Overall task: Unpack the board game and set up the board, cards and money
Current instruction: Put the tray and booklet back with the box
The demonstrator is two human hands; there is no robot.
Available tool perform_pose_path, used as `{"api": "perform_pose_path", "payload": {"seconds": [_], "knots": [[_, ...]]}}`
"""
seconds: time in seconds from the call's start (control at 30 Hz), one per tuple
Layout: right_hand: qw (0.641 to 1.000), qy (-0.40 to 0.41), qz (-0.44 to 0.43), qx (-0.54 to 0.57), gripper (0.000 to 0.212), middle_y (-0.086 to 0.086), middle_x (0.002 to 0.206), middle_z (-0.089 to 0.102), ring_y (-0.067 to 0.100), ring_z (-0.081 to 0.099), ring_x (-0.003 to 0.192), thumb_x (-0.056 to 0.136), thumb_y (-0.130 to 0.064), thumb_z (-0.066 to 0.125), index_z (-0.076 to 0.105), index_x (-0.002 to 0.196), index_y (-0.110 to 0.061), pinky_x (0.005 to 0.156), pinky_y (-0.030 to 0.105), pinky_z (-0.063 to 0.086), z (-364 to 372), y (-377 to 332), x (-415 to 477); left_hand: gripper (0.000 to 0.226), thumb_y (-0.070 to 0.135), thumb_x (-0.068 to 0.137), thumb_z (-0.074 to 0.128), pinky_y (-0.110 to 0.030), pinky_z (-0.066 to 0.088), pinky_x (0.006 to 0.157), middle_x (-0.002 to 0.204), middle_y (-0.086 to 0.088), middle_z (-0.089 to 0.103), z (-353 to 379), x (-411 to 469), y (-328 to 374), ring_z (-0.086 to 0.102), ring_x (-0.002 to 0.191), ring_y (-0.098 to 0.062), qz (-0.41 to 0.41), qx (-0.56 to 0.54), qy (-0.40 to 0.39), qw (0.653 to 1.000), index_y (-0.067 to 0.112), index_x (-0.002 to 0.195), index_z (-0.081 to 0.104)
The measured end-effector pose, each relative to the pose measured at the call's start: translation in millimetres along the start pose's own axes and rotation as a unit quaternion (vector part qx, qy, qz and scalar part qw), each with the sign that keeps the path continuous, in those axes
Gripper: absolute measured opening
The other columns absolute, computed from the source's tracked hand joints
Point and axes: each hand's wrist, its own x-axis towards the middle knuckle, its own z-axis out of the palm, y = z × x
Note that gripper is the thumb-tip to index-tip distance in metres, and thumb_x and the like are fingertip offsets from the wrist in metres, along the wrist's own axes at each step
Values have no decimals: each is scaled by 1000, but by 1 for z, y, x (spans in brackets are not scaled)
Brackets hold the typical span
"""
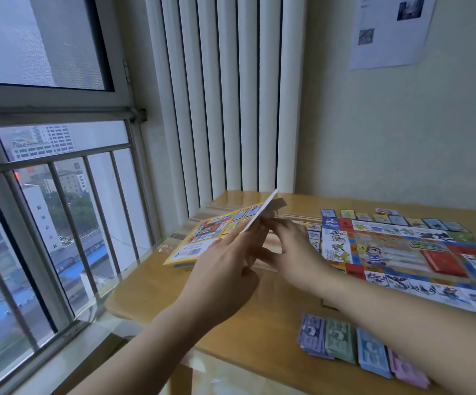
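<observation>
The game board (396, 252) lies unfolded on the wooden table (157, 283) at the right, with a red card deck (443, 262) on it and small cards (396, 219) lined along its far edge. Several stacks of paper money (342, 342) sit near the front edge. The yellow game box (202, 238) lies at the table's left. My left hand (225, 269) holds a thin white sheet (262, 210) tilted edge-on above the box. My right hand (291, 249) pinches the same sheet from the right, where a brownish piece (278, 205) shows behind it.
A barred window (46, 223) and its sill run along the left. White vertical radiator panels (225, 95) stand behind the table. A paper sheet (387, 29) hangs on the wall at the upper right.
</observation>
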Motion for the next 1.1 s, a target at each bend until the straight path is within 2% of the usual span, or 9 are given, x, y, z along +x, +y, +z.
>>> {"api": "perform_pose_path", "payload": {"seconds": [0.1, 0.23, 0.4, 0.47, 0.57, 0.67, 0.8, 0.93, 1.1], "knots": [[995, 78, 16, 67, 42, 0, 122, 41, 18, 41, 122, 81, -21, 73, 60, 121, -19, 96, 13, 26, -9, 9, 7, 82, 3, 73, 51, -29, 43, 87, 138, 11, 48, -9, 1, 2, 50, 111, -19, -26, 13, -8, 1000, 38, 144, 29], [971, 187, 87, 122, 59, 2, 121, 35, 16, 52, 102, 82, -21, 72, 41, 131, -13, 70, 8, 41, -25, 17, 19, 76, 9, 86, 51, -18, 27, 100, 147, 14, 36, -18, 3, -3, 40, 119, -6, -13, 67, -28, 997, 32, 150, 16], [965, 114, 105, 211, 28, 4, 109, 61, 22, 61, 98, 92, -7, 56, 56, 119, -14, 67, 17, 53, -27, 26, 23, 72, 8, 86, 50, -33, 22, 114, 149, 16, 31, -15, 2, -8, 32, 127, -7, -13, 90, -51, 995, 35, 147, 23], [954, 90, 128, 257, 22, 5, 103, 63, 20, 61, 95, 93, -7, 52, 63, 111, -13, 66, 15, 53, -25, 29, 23, 66, 7, 86, 54, -30, 33, 109, 142, 13, 41, -12, 0, -15, 43, 116, -3, -13, 53, -35, 998, 36, 142, 34], [919, 63, 151, 359, 29, 1, 89, 67, 17, 60, 86, 97, -13, 42, 70, 92, -19, 79, 32, 50, -23, 32, 23, 53, 22, 89, 58, -13, 49, 77, 119, 18, 51, -11, -3, -27, 55, 83, 5, -37, -54, -6, 998, 41, 134, 38], [889, 62, 166, 421, 33, 4, 81, 66, 16, 59, 76, 99, -10, 37, 68, 88, -13, 70, 31, 49, -23, 31, 29, 46, 47, 88, 45, -19, 52, 70, 117, 23, 51, -15, 3, -35, 58, 84, 5, -94, -173, 28, 980, 44, 133, 34], [902, 47, 172, 392, 16, 9, 95, 65, 21, 62, 83, 92, -1, 55, 62, 106, -7, 73, 29, 53, -19, 29, 40, 36, 27, 95, 50, -13, 49, 64, 104, 23, 56, -16, 12, -43, 58, 80, 8, -122, -161, 61, 977, 37, 129, 44], [916, 54, 167, 361, 24, 6, 90, 63, 18, 62, 78, 88, 9, 54, 58, 86, -15, 66, 25, 53, -17, 20, 46, 29, 8, 91, 58, -3, 43, 58, 82, 21, 56, -16, 21, -45, 54, 69, 16, -149, -125, 64, 979, 30, 110, 59], [907, 17, 134, 399, 16, 10, 95, 61, 20, 61, 83, 88, 3, 58, 57, 90, -13, 70, 30, 58, -35, 0, 66, 24, 6, 89, 59, -19, 52, 52, 80, 9, 65, -39, 43, -53, 60, 62, -2, -161, -172, 104, 966, 24, 105, 63]]}}
